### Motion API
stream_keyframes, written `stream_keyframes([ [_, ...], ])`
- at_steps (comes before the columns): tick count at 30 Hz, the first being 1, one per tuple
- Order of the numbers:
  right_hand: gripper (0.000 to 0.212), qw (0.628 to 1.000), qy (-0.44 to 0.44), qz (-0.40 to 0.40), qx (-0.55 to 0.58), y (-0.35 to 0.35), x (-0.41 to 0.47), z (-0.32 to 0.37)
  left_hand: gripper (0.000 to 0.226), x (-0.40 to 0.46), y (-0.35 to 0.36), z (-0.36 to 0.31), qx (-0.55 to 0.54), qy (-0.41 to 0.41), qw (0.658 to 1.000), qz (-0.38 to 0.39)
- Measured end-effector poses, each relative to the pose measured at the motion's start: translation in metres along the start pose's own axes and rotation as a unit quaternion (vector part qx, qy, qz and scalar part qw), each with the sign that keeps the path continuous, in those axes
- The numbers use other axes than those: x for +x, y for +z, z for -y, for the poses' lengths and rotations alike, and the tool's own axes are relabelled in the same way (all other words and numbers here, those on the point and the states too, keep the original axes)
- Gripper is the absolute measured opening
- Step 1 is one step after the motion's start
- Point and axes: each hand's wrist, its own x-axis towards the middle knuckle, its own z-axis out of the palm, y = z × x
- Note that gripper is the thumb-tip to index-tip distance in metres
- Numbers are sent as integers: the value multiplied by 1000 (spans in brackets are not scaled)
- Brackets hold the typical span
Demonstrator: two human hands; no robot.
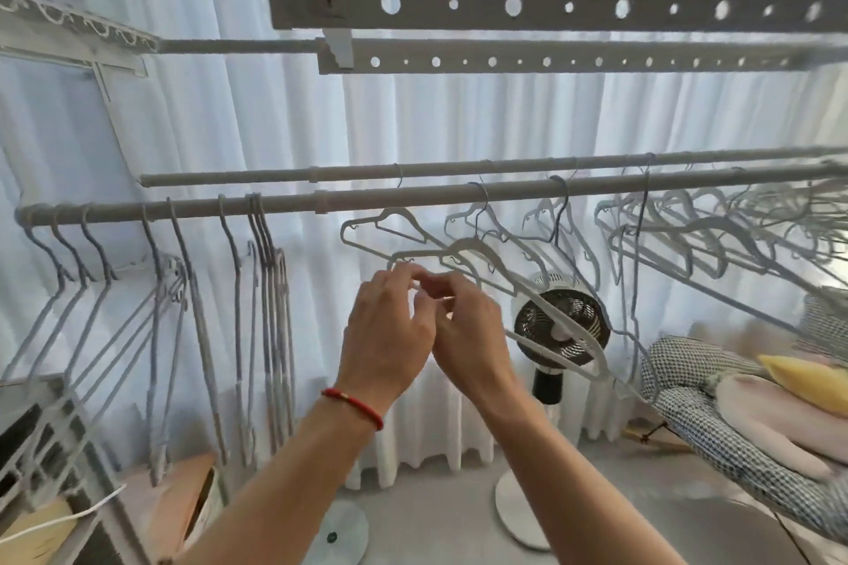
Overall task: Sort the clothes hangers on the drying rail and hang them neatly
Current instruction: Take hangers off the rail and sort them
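At the centre of the frame, our left hand (387,335) and right hand (468,335) both pinch a white hanger (541,303) below the drying rail (413,197).

Drying rail (413,199): pale grey rod running left-right w/ slight upward tilt to the right; second parallel rail (459,170) just behind and above it. Left hangers (257,312): grey-blue wire type, hooks on the front rail, bunched unevenly, hanging edge-on, some tangled low down. Centre white plastic hangers (463,252): a few, hooked on the front rail, swung outward and overlapping, lowest ends at the fingertips of both hands. Right hangers (688,234): dense white/grey cluster, crowded and skewed, hooks across both rails, exact count unclear.
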Motion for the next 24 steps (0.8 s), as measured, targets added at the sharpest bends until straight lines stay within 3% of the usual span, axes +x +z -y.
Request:
stream_keyframes([
  [3, 28, 985, -42, -111, -121, -58, 3, -23, 21, -4, 42, -27, -73, -24, 996, 39],
  [5, 28, 970, -51, -143, -192, -102, 11, -43, 23, -9, 69, -45, -82, -25, 995, 59],
  [9, 39, 964, -5, -31, -264, -163, 26, -85, 32, -11, 117, -89, -20, 50, 998, 38],
  [11, 45, 960, -15, -21, -279, -178, 26, -106, 31, -8, 142, -114, -14, 62, 997, 36],
  [13, 55, 973, 22, -37, -225, -193, 32, -128, 40, -3, 167, -140, -24, 19, 998, 51],
  [15, 71, 982, 131, 4, -138, -206, 46, -151, 56, 5, 190, -159, -27, -82, 994, 68],
  [17, 97, 967, 239, 89, -24, -213, 57, -170, 66, 11, 205, -172, -35, -182, 980, 76],
  [19, 110, 928, 319, 153, 114, -214, 58, -183, 71, 15, 216, -177, -43, -258, 962, 77],
  [21, 100, 901, 343, 181, 194, -215, 61, -198, 70, 17, 225, -179, -57, -320, 942, 86],
  [24, 72, 905, 326, 174, 213, -215, 64, -211, 62, 18, 229, -177, -168, -420, 885, 108],
])
